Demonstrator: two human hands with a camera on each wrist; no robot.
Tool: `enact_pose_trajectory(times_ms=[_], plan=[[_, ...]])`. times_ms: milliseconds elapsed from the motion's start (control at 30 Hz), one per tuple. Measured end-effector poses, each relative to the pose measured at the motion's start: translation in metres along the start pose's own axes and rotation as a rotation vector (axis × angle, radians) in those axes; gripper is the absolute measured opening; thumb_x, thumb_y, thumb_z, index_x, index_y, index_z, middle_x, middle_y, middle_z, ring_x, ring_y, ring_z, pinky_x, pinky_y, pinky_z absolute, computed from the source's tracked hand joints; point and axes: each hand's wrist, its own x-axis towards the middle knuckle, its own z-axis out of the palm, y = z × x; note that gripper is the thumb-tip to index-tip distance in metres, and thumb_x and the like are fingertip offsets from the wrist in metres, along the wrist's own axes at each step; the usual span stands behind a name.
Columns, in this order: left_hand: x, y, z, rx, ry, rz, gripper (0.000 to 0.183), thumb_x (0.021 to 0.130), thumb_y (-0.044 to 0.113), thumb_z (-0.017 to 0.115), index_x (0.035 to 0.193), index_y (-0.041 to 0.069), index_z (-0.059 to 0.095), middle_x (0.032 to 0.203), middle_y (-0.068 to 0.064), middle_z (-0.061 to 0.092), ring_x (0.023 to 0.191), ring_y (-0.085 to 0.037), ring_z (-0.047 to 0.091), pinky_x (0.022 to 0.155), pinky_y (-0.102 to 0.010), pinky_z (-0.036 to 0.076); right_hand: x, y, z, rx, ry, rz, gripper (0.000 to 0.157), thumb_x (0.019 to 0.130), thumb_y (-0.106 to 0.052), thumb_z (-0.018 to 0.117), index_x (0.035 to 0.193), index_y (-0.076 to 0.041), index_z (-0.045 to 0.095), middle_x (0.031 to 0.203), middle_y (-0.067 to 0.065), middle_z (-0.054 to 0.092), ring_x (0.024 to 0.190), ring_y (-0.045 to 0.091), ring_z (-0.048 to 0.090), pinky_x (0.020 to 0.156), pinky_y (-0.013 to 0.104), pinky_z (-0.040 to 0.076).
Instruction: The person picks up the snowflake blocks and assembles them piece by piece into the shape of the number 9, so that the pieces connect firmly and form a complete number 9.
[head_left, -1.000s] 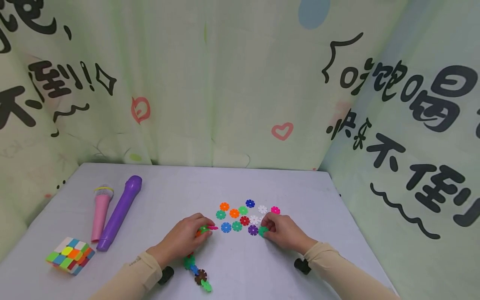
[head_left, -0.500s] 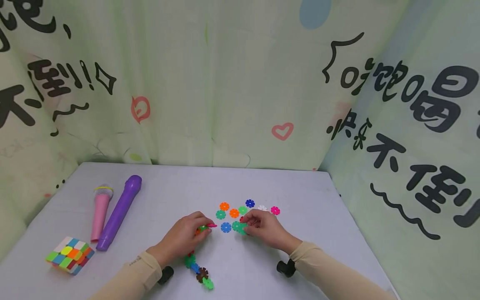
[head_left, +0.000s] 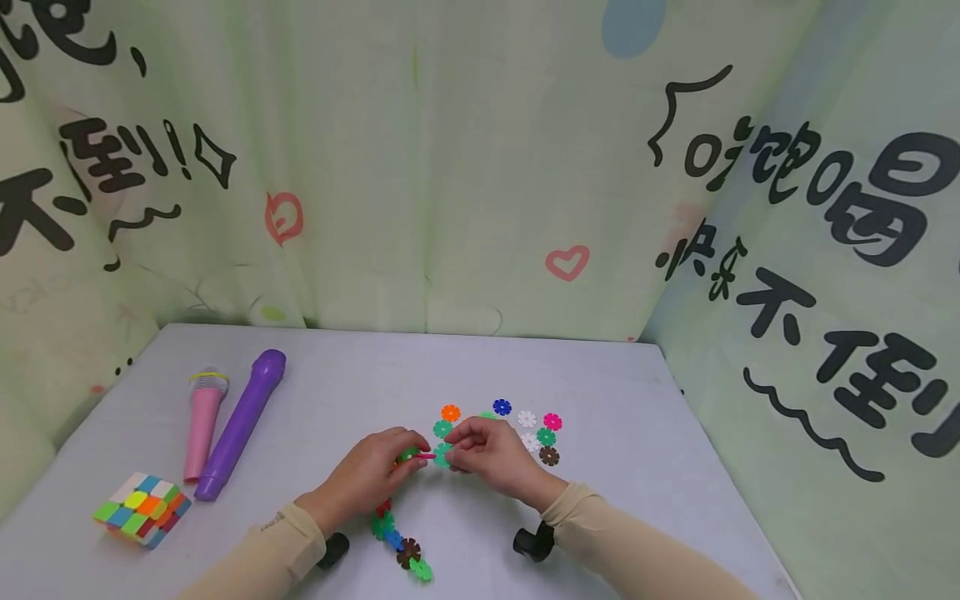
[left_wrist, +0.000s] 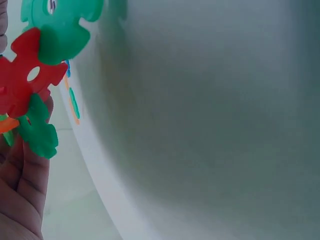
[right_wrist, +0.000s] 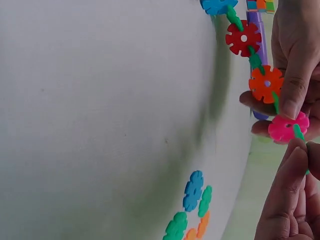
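Observation:
My left hand (head_left: 367, 473) grips a chain of notched plastic flower discs. The chain's lower part (head_left: 393, 539) hangs below the hand in red, green, blue and brown. In the left wrist view, a red disc (left_wrist: 17, 82) of the chain shows beside the fingers. A pink disc (right_wrist: 281, 129) forms the chain's upper end, by the left thumb in the right wrist view. My right hand (head_left: 498, 460) pinches a green disc (right_wrist: 298, 131) between thumb and finger, its edge overlapping the pink one. Fingers hide much of the green disc.
Several loose discs lie on the white table (head_left: 637, 417) beyond the hands, including orange (head_left: 450, 412), pink (head_left: 552, 422) and brown (head_left: 549, 456) ones. At the left are a puzzle cube (head_left: 142, 510), a pink microphone (head_left: 202, 429) and a purple microphone (head_left: 243, 425). Curtains surround the table.
My right hand has moved left from the loose discs with the green disc, up to the chain's pink end. The left hand has stayed nearly still, holding the chain.

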Motion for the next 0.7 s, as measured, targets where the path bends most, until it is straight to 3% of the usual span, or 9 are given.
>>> enact_pose_trajectory(times_ms=[200,433,600,700], plan=[[0.0018,0.0021,-0.0011,-0.065,0.009,0.013,0.010,0.090,0.015,0.076,0.096,0.019,0.069,0.090,0.014,0.063,0.078,-0.004,0.055,0.075,-0.027,0.052,0.0010,0.0101,0.0014,0.023,0.005,0.031,0.016,0.091,-0.003,0.072,0.105,0.004,0.068,0.083,0.007,0.066,0.079,0.024,0.070,0.074,0.033,0.058],[0.0035,0.0026,0.0002,-0.135,0.016,0.044,0.011,0.087,0.009,0.077,0.090,0.017,0.071,0.087,0.014,0.064,0.075,-0.005,0.055,0.071,-0.026,0.052,-0.0001,0.0126,0.0030,0.068,0.029,0.042,0.015,0.090,0.000,0.072,0.104,0.005,0.069,0.085,0.010,0.069,0.077,0.025,0.071,0.073,0.035,0.058],[0.0044,0.0033,0.0021,-0.126,0.008,0.074,0.013,0.086,0.007,0.078,0.087,0.017,0.070,0.084,0.014,0.064,0.074,-0.004,0.055,0.070,-0.026,0.052,-0.0013,0.0120,0.0045,0.053,0.040,0.042,0.014,0.088,-0.001,0.074,0.101,0.004,0.070,0.083,0.009,0.068,0.076,0.024,0.071,0.073,0.033,0.058],[0.0030,0.0048,0.0022,-0.112,-0.001,0.058,0.014,0.086,0.008,0.078,0.089,0.018,0.069,0.085,0.014,0.063,0.074,-0.005,0.055,0.072,-0.026,0.052,-0.0022,0.0114,0.0043,0.041,0.028,0.039,0.015,0.088,-0.003,0.075,0.101,0.003,0.070,0.083,0.009,0.068,0.076,0.023,0.071,0.073,0.033,0.058]])
